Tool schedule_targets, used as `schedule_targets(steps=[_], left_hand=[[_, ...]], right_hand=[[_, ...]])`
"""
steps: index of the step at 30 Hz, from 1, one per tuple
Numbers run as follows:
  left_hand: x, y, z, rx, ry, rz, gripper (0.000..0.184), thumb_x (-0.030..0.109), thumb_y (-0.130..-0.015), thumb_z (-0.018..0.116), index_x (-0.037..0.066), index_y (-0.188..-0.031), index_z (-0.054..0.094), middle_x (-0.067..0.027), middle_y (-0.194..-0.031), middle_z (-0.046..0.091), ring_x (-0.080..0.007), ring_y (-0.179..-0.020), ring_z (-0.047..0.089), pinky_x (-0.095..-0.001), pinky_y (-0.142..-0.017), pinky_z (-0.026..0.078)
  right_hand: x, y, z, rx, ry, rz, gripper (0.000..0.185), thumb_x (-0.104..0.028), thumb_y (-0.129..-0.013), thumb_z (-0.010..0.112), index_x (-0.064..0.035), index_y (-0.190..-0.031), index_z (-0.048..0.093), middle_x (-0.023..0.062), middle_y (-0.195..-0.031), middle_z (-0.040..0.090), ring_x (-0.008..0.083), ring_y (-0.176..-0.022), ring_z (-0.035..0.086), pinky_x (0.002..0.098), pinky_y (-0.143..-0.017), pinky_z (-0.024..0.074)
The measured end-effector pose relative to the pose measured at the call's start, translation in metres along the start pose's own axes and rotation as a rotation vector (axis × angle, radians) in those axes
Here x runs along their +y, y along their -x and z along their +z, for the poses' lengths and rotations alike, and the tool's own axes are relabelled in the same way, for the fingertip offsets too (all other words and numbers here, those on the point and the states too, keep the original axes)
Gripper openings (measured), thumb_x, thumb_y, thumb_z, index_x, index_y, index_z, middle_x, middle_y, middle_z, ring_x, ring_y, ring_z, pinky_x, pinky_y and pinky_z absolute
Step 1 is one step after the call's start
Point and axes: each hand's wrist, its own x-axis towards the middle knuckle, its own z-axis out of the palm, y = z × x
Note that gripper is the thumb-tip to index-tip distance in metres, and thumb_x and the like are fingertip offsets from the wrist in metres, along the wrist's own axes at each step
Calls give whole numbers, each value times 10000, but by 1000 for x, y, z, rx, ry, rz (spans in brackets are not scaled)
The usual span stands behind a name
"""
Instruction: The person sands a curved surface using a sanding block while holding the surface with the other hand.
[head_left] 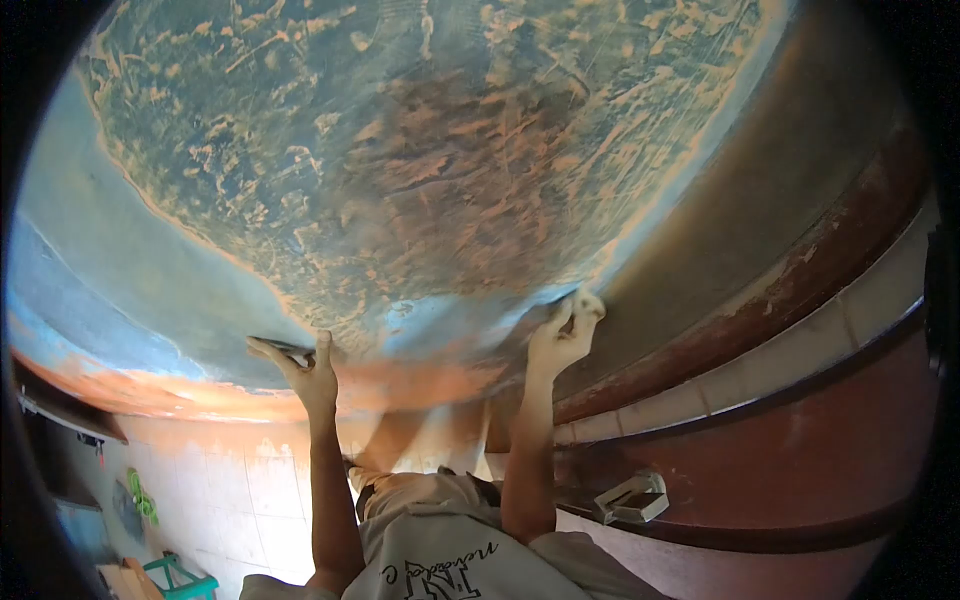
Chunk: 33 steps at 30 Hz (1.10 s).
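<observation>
A large curved surface (pixel 470 180) fills the upper view, with a rough green and orange patch inside a smoother grey-blue border. At its lower edge, my left hand (pixel 308 375) rests against the surface, thumb and fingers spread apart. A dark strip shows between those fingers; whether it is shadow or a thin object I cannot tell. Further right, my right hand (pixel 563 345) bends its fingers together against the same edge. A pale lump shows at its fingertips, too blurred to name. Bluish, shiny streaks run along the edge between both hands.
To the right, a brown curved rim and a pale tiled ledge (pixel 690 395) sweep round. A small glassy, box-like object (pixel 633 498) lies on the dark red surface (pixel 770 450). Below left are white floor tiles (pixel 235 490), a green stool (pixel 178 575) and a green item (pixel 142 495).
</observation>
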Motion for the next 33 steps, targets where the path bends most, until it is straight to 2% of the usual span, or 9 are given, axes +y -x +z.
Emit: schedule_targets(steps=[3, 4, 15, 19, 23, 24, 28, 30, 33], left_hand=[[6, 3, -3, -26, -25, -23, 1076, 228, -835, 708, 92, -1473, -147, -252, -1509, -190, -323, -1428, -66, -441, -1135, 115], [5, 3, -4, -34, 35, -49, 1078, 227, -833, 710, 82, -1472, -146, -258, -1508, -187, -328, -1427, -75, -433, -1134, 116], [7, 0, 1, -16, 105, -39, 1089, 234, -825, 721, 91, -1475, -141, -245, -1520, -163, -344, -1427, -1, -442, -1119, 167], [3, 2, -4, -8, -8, -77, 1093, 246, -823, 726, 94, -1476, -138, -240, -1520, -168, -349, -1425, 15, -467, -1096, 223], [9, 1, -2, -24, 124, -92, 1097, 257, -822, 730, 103, -1478, -135, -241, -1516, -181, -345, -1426, 8, -494, -1068, 272], [9, 2, -2, -25, 128, -92, 1097, 257, -822, 730, 103, -1478, -135, -241, -1516, -181, -345, -1426, 8, -494, -1068, 272], [1, 0, -3, -18, 31, -52, 1114, 243, -814, 739, 113, -1476, -148, -241, -1511, -197, -354, -1423, 18, -486, -1067, 276], [0, 1, -6, -25, -13, -21, 1120, 238, -813, 741, 116, -1475, -154, -240, -1510, -204, -354, -1423, 21, -483, -1067, 276], [4, 1, -4, -47, 119, -85, 1133, 236, -809, 745, 117, -1471, -166, -239, -1505, -221, -342, -1423, -3, -478, -1070, 272]], right_hand=[[-22, -12, 5, -72, 55, 110, 155, -34, -884, 554, 61, -964, 647, 210, -983, 605, 340, -855, 584, 392, -739, 485], [-11, -6, 7, -17, 103, 10, 158, -44, -884, 555, 60, -960, 645, 197, -992, 600, 347, -837, 580, 399, -728, 480], [-10, -5, 7, 45, -100, 182, 175, 8, -847, 558, 59, -981, 659, 168, -935, 607, 301, -898, 604, 351, -722, 491], [-30, -21, -2, -89, 93, 313, 171, 32, -823, 556, 69, -958, 654, 172, -948, 611, 317, -927, 600, 375, -767, 497], [5, -2, 6, 21, 69, 81, 162, -5, -824, 579, 82, -942, 648, 183, -920, 622, 320, -888, 604, 367, -741, 483], [-1, 1, -1, -84, 4, 341, 162, -11, -825, 573, 84, -935, 644, 188, -923, 625, 341, -935, 587, 390, -772, 475], [-8, -7, -6, -100, 40, 379, 144, -21, -829, 568, 79, -904, 639, 202, -900, 618, 356, -921, 585, 405, -766, 477], [-5, -9, 5, -29, 74, 105, 155, -53, -834, 579, 76, -897, 638, 202, -860, 601, 368, -861, 585, 422, -758, 475], [5, -1, -1, -66, 54, 47, 167, -76, -839, 589, 71, -899, 639, 199, -840, 588, 382, -844, 572, 430, -767, 467]])
